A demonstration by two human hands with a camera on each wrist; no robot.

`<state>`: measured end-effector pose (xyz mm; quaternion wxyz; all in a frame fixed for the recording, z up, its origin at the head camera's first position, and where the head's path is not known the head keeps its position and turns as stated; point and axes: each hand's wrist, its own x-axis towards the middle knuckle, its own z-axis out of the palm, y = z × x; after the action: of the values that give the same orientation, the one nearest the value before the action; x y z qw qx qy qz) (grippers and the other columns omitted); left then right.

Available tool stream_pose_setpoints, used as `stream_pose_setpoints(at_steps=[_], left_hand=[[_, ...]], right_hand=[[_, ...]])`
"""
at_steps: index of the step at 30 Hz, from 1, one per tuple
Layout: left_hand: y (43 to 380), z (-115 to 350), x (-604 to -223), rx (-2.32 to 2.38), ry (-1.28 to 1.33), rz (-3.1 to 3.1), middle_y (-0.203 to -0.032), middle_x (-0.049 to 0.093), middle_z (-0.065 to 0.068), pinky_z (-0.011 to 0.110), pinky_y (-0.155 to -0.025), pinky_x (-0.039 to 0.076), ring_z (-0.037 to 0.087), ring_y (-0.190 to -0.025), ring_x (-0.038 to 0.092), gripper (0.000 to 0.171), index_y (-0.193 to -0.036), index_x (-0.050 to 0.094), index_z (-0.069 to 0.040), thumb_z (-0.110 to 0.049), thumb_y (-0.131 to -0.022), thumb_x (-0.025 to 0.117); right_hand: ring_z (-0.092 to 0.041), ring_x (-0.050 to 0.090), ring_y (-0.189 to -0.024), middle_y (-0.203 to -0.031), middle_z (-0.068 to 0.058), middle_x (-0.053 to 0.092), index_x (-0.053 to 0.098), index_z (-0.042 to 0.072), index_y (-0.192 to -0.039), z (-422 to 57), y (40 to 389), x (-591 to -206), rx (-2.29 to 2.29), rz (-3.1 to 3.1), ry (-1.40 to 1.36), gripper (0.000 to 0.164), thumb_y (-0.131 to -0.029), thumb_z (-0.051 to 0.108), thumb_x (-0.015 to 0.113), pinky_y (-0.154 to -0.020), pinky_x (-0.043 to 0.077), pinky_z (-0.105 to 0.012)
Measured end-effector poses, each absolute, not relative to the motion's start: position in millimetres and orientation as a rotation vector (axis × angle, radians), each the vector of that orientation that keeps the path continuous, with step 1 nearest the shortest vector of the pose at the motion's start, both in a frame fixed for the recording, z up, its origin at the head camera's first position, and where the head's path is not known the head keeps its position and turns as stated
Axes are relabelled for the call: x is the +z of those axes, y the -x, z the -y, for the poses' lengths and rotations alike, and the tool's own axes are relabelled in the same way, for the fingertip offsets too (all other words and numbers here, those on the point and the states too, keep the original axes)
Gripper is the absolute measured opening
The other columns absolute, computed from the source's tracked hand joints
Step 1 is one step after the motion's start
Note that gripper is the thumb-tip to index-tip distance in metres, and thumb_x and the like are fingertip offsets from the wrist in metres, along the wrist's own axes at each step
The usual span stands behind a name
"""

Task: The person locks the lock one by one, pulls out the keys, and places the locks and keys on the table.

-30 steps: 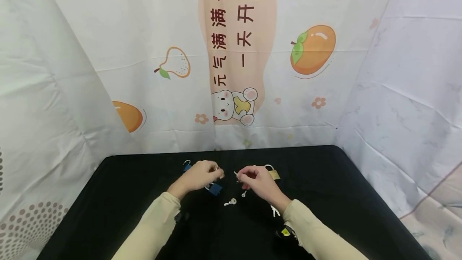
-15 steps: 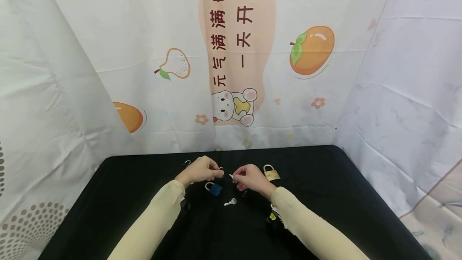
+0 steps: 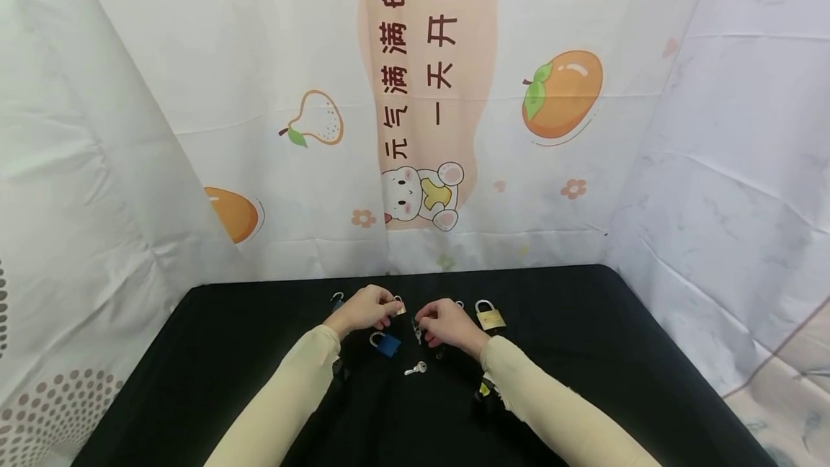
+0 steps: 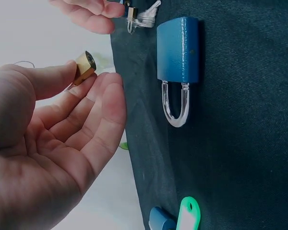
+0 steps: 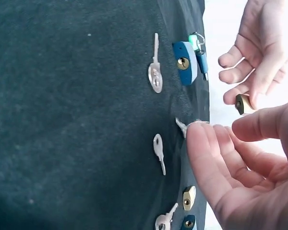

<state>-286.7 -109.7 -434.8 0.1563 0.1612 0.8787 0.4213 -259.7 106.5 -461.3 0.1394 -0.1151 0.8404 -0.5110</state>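
Note:
My left hand (image 3: 364,308) pinches a small brass padlock (image 4: 85,67) between thumb and forefinger, above the black cloth; its keyhole end shows in the left wrist view. Just to the right, my right hand (image 3: 450,324) pinches small silver keys (image 3: 418,334) that hang below its fingertips. One of those keys (image 5: 181,126) shows beside the fingers in the right wrist view, partly hidden. A blue padlock (image 3: 386,344) lies on the cloth in front of my left hand. A loose silver key (image 3: 417,367) lies nearer to me, between the hands.
A larger brass padlock (image 3: 491,318) lies right of my right hand. Behind my left hand sits another blue padlock (image 3: 338,302), with a green tag (image 4: 188,213) close by. More loose keys (image 5: 159,152) lie on the black table (image 3: 259,352). A printed curtain (image 3: 324,186) hangs behind it.
The hands have come closer together. The keys in my right hand, earlier pointing up and left, now hang down. The brass padlock in my left hand shows more beyond the fingertips.

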Motion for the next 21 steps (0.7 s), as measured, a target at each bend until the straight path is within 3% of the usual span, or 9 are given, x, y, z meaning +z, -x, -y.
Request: stream_pose_setpoints(at_steps=[6, 14, 21], left_hand=[[291, 109, -435, 1.201, -0.417, -2.523, -0.097, 0.069, 0.014, 0.032, -0.067, 0.058, 0.019, -0.075, 0.067, 0.025, -0.101, 0.072, 0.001, -0.022, -0.103, 0.062], [297, 103, -432, 1.166, -0.404, -2.613, -0.091, 0.07, 0.012, 0.031, -0.064, 0.057, 0.018, -0.072, 0.066, 0.024, -0.098, 0.072, 0.0, -0.021, -0.103, 0.062], [299, 97, -438, 1.181, -0.391, -2.653, -0.087, 0.071, 0.009, 0.03, -0.063, 0.057, 0.017, -0.071, 0.066, 0.022, -0.097, 0.073, 0.001, -0.019, -0.102, 0.064]], right_hand=[[-0.029, 0.071, -0.085, -0.102, -0.017, 0.07, 0.067, -0.006, -0.119, -105, 266, -457, -1.568, -2.391, 0.345, 0.023, -0.101, 0.006, 0.059, -0.073, 0.059, -0.037], [-0.034, 0.068, -0.105, -0.125, -0.021, 0.066, 0.059, -0.006, -0.134, -97, 277, -451, -1.673, -2.278, 0.314, 0.032, -0.104, 0.005, 0.052, -0.087, 0.057, -0.04], [-0.032, 0.068, -0.104, -0.124, -0.019, 0.066, 0.061, -0.005, -0.131, -90, 282, -453, -1.69, -2.257, 0.251, 0.03, -0.105, 0.003, 0.049, -0.087, 0.057, -0.041]])
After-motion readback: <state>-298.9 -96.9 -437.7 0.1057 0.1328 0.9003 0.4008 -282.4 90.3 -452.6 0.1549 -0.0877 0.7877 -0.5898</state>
